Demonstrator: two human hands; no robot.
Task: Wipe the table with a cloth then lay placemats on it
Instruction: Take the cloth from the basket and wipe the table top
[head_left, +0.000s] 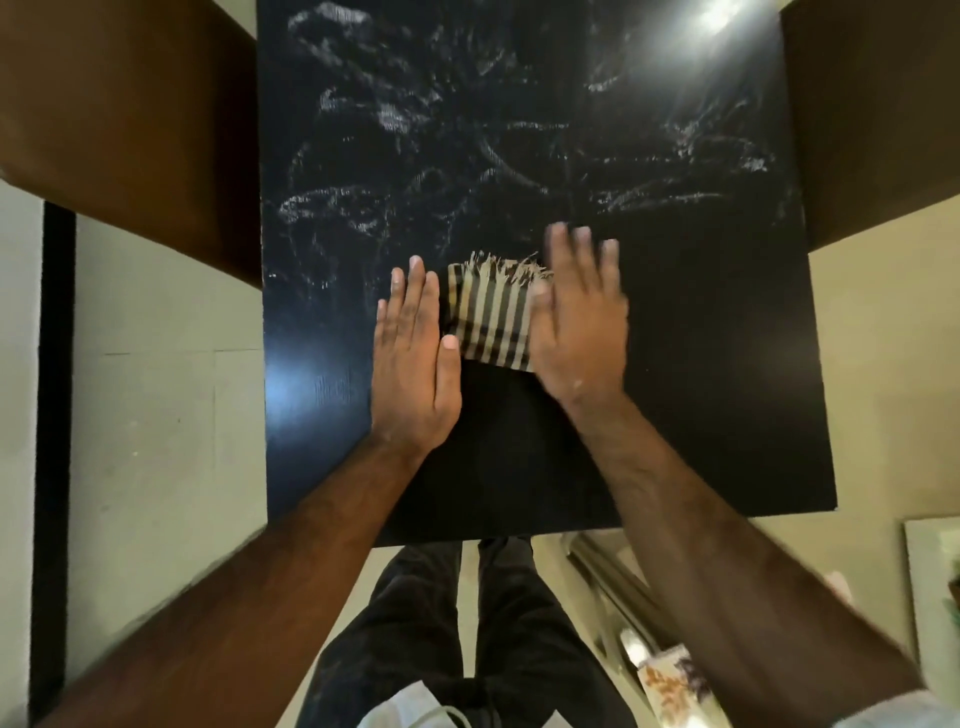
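Cloth: striped, fringed, frame centre on the black worktop | left hand flat at its left edge, grip released | right hand flat over its right side, grip released, blurred | advice: press evenly, sweep in overlapping passes toward the upper-frame white smears

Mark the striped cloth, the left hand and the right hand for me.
striped cloth (491, 317), head view, on its striped middle between the hands.
left hand (415, 358), head view, on the back of the hand.
right hand (579, 327), head view, on the back of the hand.
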